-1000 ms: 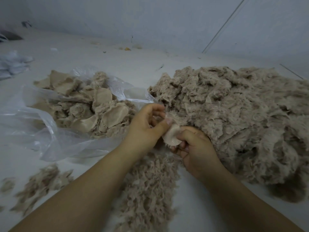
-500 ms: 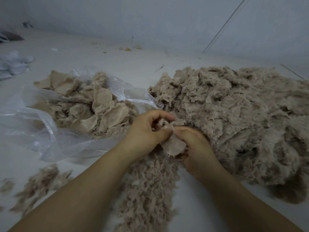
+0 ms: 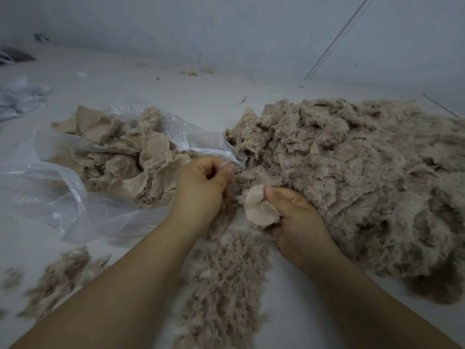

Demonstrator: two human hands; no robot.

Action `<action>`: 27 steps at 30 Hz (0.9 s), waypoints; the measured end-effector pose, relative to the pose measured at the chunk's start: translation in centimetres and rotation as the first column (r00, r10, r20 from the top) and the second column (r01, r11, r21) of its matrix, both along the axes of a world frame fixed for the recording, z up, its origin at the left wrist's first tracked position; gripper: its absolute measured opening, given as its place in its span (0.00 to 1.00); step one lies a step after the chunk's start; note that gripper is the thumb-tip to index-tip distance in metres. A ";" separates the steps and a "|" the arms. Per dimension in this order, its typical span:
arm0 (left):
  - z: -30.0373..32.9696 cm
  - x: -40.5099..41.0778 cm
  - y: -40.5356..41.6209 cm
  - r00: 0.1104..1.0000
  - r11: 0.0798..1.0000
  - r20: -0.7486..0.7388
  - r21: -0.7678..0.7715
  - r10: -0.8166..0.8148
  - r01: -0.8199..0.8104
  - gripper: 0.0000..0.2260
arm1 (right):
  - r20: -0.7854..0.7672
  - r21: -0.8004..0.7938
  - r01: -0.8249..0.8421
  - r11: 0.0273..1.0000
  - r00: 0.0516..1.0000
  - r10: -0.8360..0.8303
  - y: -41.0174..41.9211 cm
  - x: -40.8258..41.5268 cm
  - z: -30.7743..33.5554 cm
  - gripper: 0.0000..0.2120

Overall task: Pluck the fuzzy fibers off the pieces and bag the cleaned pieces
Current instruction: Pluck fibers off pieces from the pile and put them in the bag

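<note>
My right hand (image 3: 297, 217) grips a small round beige fabric piece (image 3: 256, 209), its smooth backing facing me. My left hand (image 3: 201, 187) sits just left of it, thumb and fingers pinched on a tuft of fuzzy fibers (image 3: 232, 171) a little above the piece. A clear plastic bag (image 3: 65, 197) lies open at the left, holding several beige pieces (image 3: 120, 162). A big heap of fuzzy pieces (image 3: 352, 177) fills the right side. Plucked fibers (image 3: 226, 285) lie in a strip between my forearms.
More loose fiber clumps (image 3: 57, 278) lie at the lower left. Crumpled clear plastic (image 3: 20, 96) sits at the far left edge. The white surface runs back to a grey wall, with small scraps (image 3: 192, 73) near its foot.
My left hand has pulled up and left, away from the piece, with a pinch of fibers. My right hand still holds the piece, which now shows its backing more fully.
</note>
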State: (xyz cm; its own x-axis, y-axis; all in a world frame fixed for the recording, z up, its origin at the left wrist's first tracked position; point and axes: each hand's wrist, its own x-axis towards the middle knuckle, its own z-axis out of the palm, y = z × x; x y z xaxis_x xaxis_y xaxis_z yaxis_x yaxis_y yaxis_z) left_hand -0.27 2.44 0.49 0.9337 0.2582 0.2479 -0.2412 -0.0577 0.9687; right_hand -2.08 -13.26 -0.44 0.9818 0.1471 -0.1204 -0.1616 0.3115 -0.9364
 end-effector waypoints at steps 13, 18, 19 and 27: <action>1.0 -1.0 0.0 0.967 0.969 -0.096 0.047 -0.237 0.242 0.03 | -0.011 0.067 0.001 0.998 1.000 0.000 -0.3 0.5 -0.4 0.19; 0.6 -1.1 -0.1 0.940 0.945 -0.144 0.065 -0.309 0.320 0.03 | 0.101 0.088 -0.090 0.992 0.992 0.081 -0.5 0.4 -0.4 0.15; 0.6 -1.0 0.0 0.946 0.953 -0.148 0.057 -0.287 0.298 0.04 | 0.103 0.070 -0.088 0.994 0.991 0.080 -0.5 0.5 -0.4 0.15; 1.1 -1.1 0.2 0.949 0.951 -0.129 -0.160 -0.287 0.266 0.07 | -0.013 0.151 0.043 0.988 0.999 -0.042 -0.2 0.5 -0.4 0.20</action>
